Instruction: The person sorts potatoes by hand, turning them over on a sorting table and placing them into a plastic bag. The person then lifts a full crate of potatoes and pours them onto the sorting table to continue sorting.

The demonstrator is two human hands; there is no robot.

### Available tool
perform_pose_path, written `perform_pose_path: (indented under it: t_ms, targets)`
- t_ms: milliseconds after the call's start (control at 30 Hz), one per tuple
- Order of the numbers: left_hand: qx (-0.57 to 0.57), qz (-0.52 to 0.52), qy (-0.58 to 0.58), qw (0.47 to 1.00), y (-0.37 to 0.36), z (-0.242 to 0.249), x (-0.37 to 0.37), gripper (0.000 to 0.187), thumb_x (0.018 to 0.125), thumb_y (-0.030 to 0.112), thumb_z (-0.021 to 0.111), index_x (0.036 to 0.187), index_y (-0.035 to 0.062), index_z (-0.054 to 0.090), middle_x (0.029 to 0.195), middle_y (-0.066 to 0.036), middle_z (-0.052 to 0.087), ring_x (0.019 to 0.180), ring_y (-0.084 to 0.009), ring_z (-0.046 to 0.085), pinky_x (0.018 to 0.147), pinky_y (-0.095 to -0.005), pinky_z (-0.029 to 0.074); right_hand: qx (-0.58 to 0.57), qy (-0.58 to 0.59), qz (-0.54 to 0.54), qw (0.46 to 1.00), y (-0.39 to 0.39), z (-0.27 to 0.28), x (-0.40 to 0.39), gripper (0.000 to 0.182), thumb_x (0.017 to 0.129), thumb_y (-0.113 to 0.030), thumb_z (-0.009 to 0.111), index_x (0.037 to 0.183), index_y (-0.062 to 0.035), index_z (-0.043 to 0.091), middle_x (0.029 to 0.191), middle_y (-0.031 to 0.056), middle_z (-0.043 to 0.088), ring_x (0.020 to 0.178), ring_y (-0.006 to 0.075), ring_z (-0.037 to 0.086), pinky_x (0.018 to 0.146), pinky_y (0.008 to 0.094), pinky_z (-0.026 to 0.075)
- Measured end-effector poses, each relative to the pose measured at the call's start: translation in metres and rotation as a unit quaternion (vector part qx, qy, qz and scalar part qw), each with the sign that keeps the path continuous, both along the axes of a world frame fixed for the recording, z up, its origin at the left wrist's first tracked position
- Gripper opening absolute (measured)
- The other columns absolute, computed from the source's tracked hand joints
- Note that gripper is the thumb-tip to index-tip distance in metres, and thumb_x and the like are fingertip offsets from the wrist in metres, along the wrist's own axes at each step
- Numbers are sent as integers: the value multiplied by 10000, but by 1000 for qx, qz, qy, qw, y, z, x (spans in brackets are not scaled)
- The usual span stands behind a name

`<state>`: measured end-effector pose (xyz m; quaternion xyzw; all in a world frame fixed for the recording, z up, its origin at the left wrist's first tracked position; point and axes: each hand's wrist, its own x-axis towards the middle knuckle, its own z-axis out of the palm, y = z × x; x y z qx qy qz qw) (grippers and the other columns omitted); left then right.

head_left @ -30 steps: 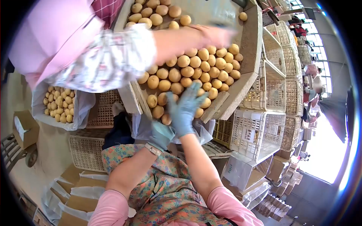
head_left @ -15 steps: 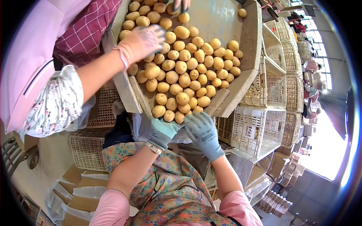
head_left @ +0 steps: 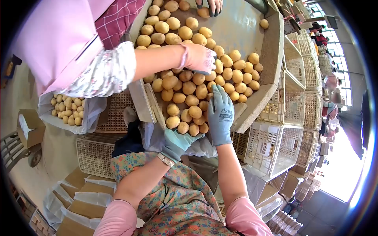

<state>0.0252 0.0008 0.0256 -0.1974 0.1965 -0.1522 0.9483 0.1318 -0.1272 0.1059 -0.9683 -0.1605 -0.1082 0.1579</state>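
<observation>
Yellow potatoes [head_left: 191,100] lie in a crowd on the sorting table [head_left: 232,23] and narrow toward its front outlet. My left hand [head_left: 178,142], in a grey-green glove, is cupped open across that outlet, against the nearest potatoes. My right hand [head_left: 221,115], in a grey-blue glove, lies along the right side of the pile. Its fingers are stretched out and touch the potatoes, partly hiding a few. From the left a co-worker's gloved hand [head_left: 200,59] reaches over the pile. Another person's hand [head_left: 214,6] is at the top edge, beside a potato.
Wooden side boards [head_left: 260,92] frame the table. Stacked plastic crates [head_left: 271,147] stand to the right. On the left are a lined container of potatoes [head_left: 69,112], another crate [head_left: 94,155] and cardboard boxes [head_left: 88,202]. Pale plastic sheeting [head_left: 202,148] hangs below the outlet.
My right hand has moved up from the outlet along the right of the pile. The co-worker's hand has swept right across the potatoes. My left hand stays at the outlet.
</observation>
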Motion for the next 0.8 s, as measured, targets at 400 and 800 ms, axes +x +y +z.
perform_pose_path:
  t_ms: [400,800]
  targets:
    - [19,15,-13,1000,-1,-1,-5,729,1061,637,347,1631,184,330,1684,-139,323,1549,-421,300,1198,-752,256,-17,19,46,999,1,-23,-4,607,889,-80,646,1489,-151,585,1550,138,546,1331,372,560,1125,469,440]
    - [40,24,-24,999,1,-1,-9,704,1075,603,365,1633,179,303,1668,-141,339,1526,-405,352,1181,-732,331,3,24,5,1000,22,-5,-3,453,848,-68,683,1300,-93,695,1378,149,669,1302,349,581,1153,492,428]
